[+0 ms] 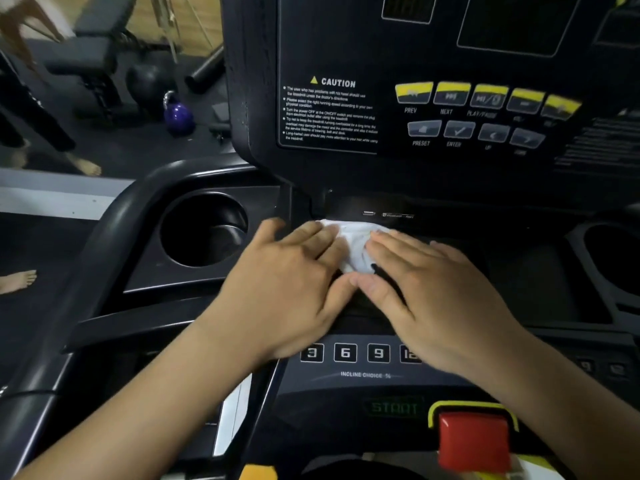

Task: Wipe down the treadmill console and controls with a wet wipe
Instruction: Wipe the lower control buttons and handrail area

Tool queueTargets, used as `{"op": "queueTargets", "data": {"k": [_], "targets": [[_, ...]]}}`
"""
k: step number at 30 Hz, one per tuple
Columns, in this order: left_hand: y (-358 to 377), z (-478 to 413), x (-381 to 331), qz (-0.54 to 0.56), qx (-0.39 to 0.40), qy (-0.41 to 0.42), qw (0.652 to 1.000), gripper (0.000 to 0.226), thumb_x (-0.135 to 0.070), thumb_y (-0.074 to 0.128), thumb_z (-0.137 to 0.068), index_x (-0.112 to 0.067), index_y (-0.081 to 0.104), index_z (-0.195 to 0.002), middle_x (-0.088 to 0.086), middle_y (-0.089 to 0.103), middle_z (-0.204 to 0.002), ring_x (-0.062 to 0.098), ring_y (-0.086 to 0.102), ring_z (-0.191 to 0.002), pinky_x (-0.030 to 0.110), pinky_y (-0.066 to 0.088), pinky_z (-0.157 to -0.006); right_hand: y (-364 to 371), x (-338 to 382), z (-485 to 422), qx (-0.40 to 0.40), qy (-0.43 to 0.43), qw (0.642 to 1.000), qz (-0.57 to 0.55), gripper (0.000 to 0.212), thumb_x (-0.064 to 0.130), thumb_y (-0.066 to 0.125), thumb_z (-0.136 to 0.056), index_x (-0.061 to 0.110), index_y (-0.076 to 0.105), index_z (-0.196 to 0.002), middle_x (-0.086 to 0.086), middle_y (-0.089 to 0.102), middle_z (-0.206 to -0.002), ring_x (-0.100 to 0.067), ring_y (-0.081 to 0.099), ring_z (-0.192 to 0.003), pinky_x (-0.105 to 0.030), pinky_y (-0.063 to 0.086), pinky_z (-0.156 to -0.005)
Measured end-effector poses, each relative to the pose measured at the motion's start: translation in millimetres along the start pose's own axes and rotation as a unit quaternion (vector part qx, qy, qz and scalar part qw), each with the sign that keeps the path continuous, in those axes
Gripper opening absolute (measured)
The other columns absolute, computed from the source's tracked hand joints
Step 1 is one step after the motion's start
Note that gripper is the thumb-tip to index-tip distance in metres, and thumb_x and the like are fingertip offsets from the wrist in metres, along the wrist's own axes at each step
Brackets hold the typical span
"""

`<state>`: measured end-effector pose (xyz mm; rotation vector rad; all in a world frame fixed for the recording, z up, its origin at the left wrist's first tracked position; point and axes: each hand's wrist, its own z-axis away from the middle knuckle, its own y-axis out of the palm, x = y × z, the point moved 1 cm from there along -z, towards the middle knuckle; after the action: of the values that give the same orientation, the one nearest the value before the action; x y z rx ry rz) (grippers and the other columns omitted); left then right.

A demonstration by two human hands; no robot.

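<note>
A crumpled white wet wipe (353,242) lies on the black shelf of the treadmill console (433,216), just below the upright panel with its yellow and grey buttons (485,98). My left hand (291,289) lies flat with its fingers on the wipe's left side. My right hand (436,292) lies flat with its fingertips on the wipe's right side. Both thumbs meet in front of the wipe, and part of it is hidden under the fingers. Numbered incline keys (344,352) show below my hands.
A round cup holder (204,230) sits left of my hands, and another (613,261) is at the right edge. A red safety stop (472,439) and a green START key (394,407) are near the bottom. A purple kettlebell (178,116), a bench and someone's bare feet are on the floor at left.
</note>
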<state>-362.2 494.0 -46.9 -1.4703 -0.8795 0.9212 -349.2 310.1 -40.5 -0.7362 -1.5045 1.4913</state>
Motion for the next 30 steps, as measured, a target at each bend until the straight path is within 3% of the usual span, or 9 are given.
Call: {"op": "queueTargets", "data": {"k": [3, 7, 10, 13, 16, 20, 24, 27, 30], "targets": [[6.4, -11.1, -11.8, -0.009, -0.003, 0.014, 1.0, 0.064, -0.047, 0.024, -0.1, -0.004, 0.065, -0.122, 0.015, 0.065, -0.128, 0.029, 0.06, -0.121, 0.048, 0.039, -0.096, -2.8, -6.5, 1.8, -0.003, 0.019, 1.0, -0.008, 0.084, 0.067, 0.0, -0.088, 0.021, 0.042, -0.145, 0.006, 0.037, -0.154, -0.007, 0.029, -0.141, -0.028, 0.019, -0.112], [3.2, -0.1, 0.9, -0.043, -0.011, 0.003, 0.999, 0.058, -0.043, 0.027, -0.097, -0.006, 0.069, -0.114, 0.012, 0.068, -0.121, 0.029, 0.061, -0.113, 0.05, 0.035, -0.097, 2.4, 9.7, -6.0, -0.013, -0.019, 1.0, 0.015, 0.081, 0.064, 0.009, -0.092, 0.012, 0.044, -0.143, -0.001, 0.04, -0.153, -0.01, 0.025, -0.144, -0.03, 0.018, -0.116], [-5.2, 12.3, 8.0, -0.062, 0.003, 0.007, 0.998, 0.05, -0.037, 0.03, -0.096, -0.007, 0.068, -0.108, 0.011, 0.068, -0.115, 0.031, 0.059, -0.114, 0.051, 0.034, -0.1, 2.6, 27.4, -18.6, 0.013, -0.071, 0.997, -0.015, 0.083, 0.065, 0.003, -0.088, 0.017, 0.033, -0.149, 0.003, 0.028, -0.158, -0.006, 0.013, -0.147, -0.028, 0.008, -0.118], [-6.2, 32.5, 1.4, 0.012, 0.019, 0.033, 0.999, 0.046, -0.037, 0.028, -0.098, -0.015, 0.066, -0.112, 0.005, 0.068, -0.119, 0.022, 0.055, -0.125, 0.047, 0.03, -0.114, -2.1, 24.3, -4.4, 0.044, -0.124, 0.989, -0.06, 0.085, 0.072, 0.001, -0.087, 0.025, 0.035, -0.148, 0.013, 0.027, -0.157, 0.004, 0.01, -0.144, -0.035, -0.002, -0.121], [-8.4, 44.3, -13.4, 0.051, 0.017, 0.025, 0.998, 0.046, -0.04, 0.026, -0.102, -0.02, 0.065, -0.112, 0.001, 0.068, -0.117, 0.017, 0.059, -0.12, 0.045, 0.024, -0.118, -7.4, 0.2, 26.0, 0.053, -0.139, 0.986, -0.076, 0.084, 0.074, 0.001, -0.087, 0.029, 0.046, -0.142, 0.021, 0.04, -0.148, 0.01, 0.021, -0.139, -0.038, -0.003, -0.121], [2.2, 19.5, -64.7, 0.092, 0.037, 0.034, 0.994, 0.056, -0.043, 0.025, -0.1, -0.013, 0.054, -0.138, 0.006, 0.062, -0.134, 0.018, 0.05, -0.133, 0.045, 0.016, -0.121, -15.5, -47.6, 51.5, 0.033, -0.099, 0.994, -0.03, 0.079, 0.071, 0.005, -0.092, 0.028, 0.062, -0.127, 0.017, 0.054, -0.137, 0.01, 0.036, -0.132, -0.038, 0.001, -0.12], [11.4, 8.4, -87.3, 0.063, 0.03, -0.009, 0.998, 0.06, -0.044, 0.025, -0.1, -0.01, 0.055, -0.139, 0.009, 0.059, -0.138, 0.019, 0.047, -0.136, 0.052, 0.021, -0.12, -15.4, -53.8, 56.4, 0.058, -0.095, 0.993, -0.029, 0.091, 0.076, -0.008, -0.086, 0.027, 0.044, -0.143, 0.018, 0.033, -0.151, 0.011, 0.015, -0.139, -0.034, -0.006, -0.12], [1.5, 21.8, -78.5, 0.035, 0.038, -0.055, 0.997, 0.058, -0.045, 0.023, -0.099, -0.015, 0.062, -0.131, 0.007, 0.063, -0.134, 0.019, 0.054, -0.13, 0.047, 0.022, -0.117, -10.1, -35.3, 43.1, 0.06, -0.12, 0.988, -0.07, 0.084, 0.072, 0.002, -0.088, 0.026, 0.039, -0.146, 0.012, 0.031, -0.154, 0.006, 0.012, -0.143, -0.037, -0.005, -0.121], [-4.7, 28.0, -77.3, 0.032, 0.038, -0.1, 0.994, 0.055, -0.048, 0.024, -0.099, -0.02, 0.065, -0.122, 0.004, 0.066, -0.129, 0.016, 0.057, -0.126, 0.045, 0.029, -0.116, -11.3, -40.8, 48.2, 0.066, -0.123, 0.986, -0.088, 0.085, 0.074, -0.001, -0.086, 0.029, 0.036, -0.147, 0.02, 0.029, -0.154, 0.012, 0.009, -0.141, -0.036, -0.008, -0.12]]}}
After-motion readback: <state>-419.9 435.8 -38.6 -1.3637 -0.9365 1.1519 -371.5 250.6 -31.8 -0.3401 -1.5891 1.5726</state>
